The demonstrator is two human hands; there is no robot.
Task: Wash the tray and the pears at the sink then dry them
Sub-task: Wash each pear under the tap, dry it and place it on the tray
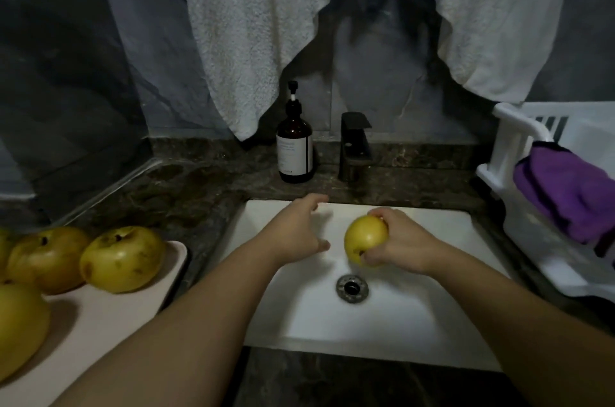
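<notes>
Here: white rectangular sink basin (392, 323) roomy around hands. Right hand (404, 245) grips round yellow pear (364, 238) above drain. Left hand (296, 230) beside it, fingers spread, empty. Pale pink tray (109, 310) with pears on left counter.

Marble counter (206, 187): tray (109, 313), bottle (295, 147), rack (519, 153).
</notes>
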